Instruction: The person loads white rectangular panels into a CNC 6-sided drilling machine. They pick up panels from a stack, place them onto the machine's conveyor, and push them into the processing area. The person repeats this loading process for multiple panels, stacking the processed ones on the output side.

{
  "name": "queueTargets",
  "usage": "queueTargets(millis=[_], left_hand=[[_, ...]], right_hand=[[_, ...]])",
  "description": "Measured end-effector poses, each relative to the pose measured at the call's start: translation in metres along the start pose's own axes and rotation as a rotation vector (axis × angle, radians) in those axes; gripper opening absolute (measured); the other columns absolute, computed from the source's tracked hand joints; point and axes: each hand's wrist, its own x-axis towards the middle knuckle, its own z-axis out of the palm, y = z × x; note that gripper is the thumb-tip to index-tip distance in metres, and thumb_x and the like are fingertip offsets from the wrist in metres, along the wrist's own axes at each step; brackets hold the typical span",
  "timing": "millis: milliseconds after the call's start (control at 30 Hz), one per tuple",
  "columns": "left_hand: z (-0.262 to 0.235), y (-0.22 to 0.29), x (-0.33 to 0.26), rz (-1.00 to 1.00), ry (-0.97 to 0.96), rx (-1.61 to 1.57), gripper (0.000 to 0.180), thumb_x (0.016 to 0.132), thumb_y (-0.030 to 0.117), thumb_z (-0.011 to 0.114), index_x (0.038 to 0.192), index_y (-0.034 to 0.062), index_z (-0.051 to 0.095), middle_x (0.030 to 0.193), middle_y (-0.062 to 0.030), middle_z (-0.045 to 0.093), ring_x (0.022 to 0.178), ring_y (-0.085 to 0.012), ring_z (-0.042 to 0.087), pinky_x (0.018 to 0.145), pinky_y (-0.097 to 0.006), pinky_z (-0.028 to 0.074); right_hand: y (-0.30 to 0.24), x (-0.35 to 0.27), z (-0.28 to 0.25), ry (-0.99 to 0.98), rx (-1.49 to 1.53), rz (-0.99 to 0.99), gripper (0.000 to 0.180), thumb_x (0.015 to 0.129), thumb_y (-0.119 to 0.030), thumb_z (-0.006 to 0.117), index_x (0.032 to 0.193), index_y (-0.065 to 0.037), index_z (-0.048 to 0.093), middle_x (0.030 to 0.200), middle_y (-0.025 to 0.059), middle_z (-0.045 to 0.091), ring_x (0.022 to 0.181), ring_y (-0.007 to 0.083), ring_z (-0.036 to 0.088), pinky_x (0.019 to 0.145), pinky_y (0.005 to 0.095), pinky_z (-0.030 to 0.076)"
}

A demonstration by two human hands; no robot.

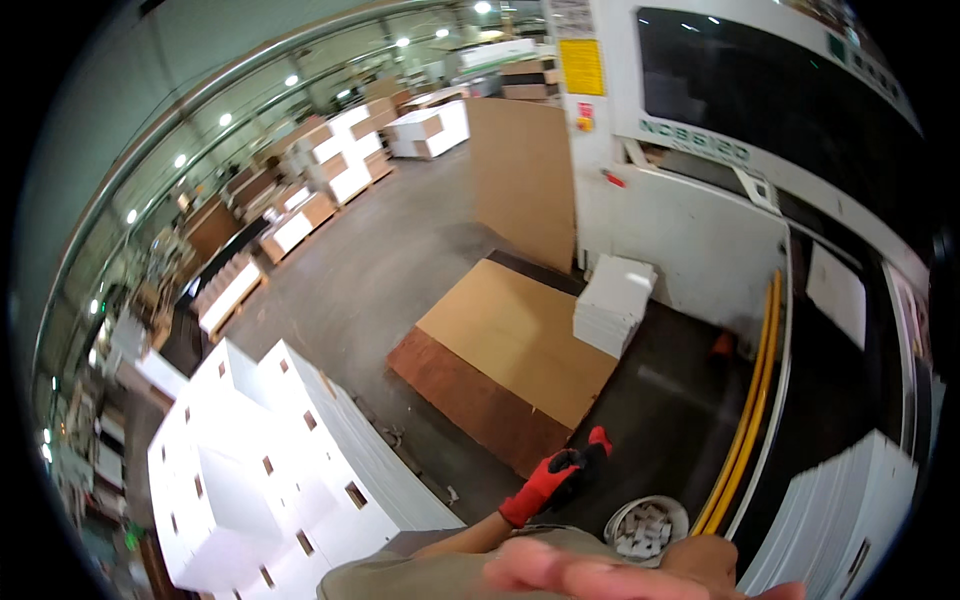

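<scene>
- A factory hall for board or furniture panels, seen from above at a worker's station.
- Stacks of white panels (300, 450) with small cut-out slots fill the lower left of the frame.
- Brown boards on a low pallet (500, 370) lie at the centre, on a grey concrete floor (380, 260).
- A large white machine (700, 150) with a dark window takes up the upper right.
- More panel stacks (340, 160) line the aisle at the upper left, under rows of ceiling lamps (225, 118).

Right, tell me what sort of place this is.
Most likely a panel or furniture factory floor: stacks of white cut boards, brown sheets on the concrete floor, and a large white machine alongside.
</scene>
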Motion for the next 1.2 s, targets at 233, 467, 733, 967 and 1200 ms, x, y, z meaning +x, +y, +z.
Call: queueTargets(millis=[233, 467, 733, 967, 1200], left_hand=[[-0.018, 0.008, -0.008, 0.223, 0.014, 0.033, 0.039, 0.103, 0.028, 0.07, 0.135, 0.0065, 0.063, 0.12, 0.0009, 0.067, 0.107, -0.009, 0.059, 0.086, -0.03, 0.052], [-0.055, 0.02, -0.051, 0.193, 0.249, -0.039, 0.045, 0.101, 0.034, 0.072, 0.133, 0.0049, 0.064, 0.122, -0.0019, 0.067, 0.112, -0.0122, 0.059, 0.099, -0.031, 0.049], [-0.091, -0.018, -0.082, 0.268, 0.499, -0.148, 0.047, 0.105, 0.028, 0.066, 0.145, 0.0048, 0.06, 0.141, -0.0084, 0.066, 0.127, -0.017, 0.06, 0.104, -0.036, 0.049], [-0.087, -0.003, -0.115, 0.248, 0.58, -0.079, 0.034, 0.1, 0.028, 0.071, 0.124, 0.0036, 0.067, 0.119, -0.01, 0.071, 0.115, -0.0186, 0.063, 0.101, -0.035, 0.049], [-0.084, -0.01, -0.111, 0.149, 0.498, 0.082, 0.041, 0.099, 0.029, 0.074, 0.128, 0.0024, 0.065, 0.122, -0.0107, 0.07, 0.118, -0.021, 0.063, 0.103, -0.036, 0.048]], right_hand=[[0.085, 0.038, -0.035, -0.376, 0.309, -0.074, 0.04, 0.11, -0.038, 0.053, 0.113, 0.002, 0.061, 0.129, 0.0352, 0.058, 0.111, 0.0438, 0.068, 0.095, 0.0564, 0.056], [0.145, 0.05, -0.052, -0.962, 0.497, 0.367, 0.027, 0.098, -0.025, 0.069, 0.104, 0.001, 0.068, 0.102, 0.0202, 0.07, 0.081, 0.0366, 0.068, 0.066, 0.0497, 0.052], [0.188, 0.071, -0.037, -1.39, 0.625, 0.345, 0.034, 0.095, -0.028, 0.072, 0.111, 0.001, 0.069, 0.106, 0.021, 0.071, 0.089, 0.0389, 0.068, 0.072, 0.0493, 0.053], [0.191, 0.132, -0.015, -1.256, 0.732, 0.092, 0.015, 0.108, -0.024, 0.061, 0.118, -0.013, 0.064, 0.102, 0.0132, 0.067, 0.077, 0.0255, 0.067, 0.07, 0.0385, 0.056], [0.149, 0.17, 0.023, -1.033, 0.858, -0.044, 0.015, 0.095, -0.012, 0.067, 0.1, 0.002, 0.07, 0.099, 0.0208, 0.065, 0.083, 0.0285, 0.062, 0.071, 0.0384, 0.049]])
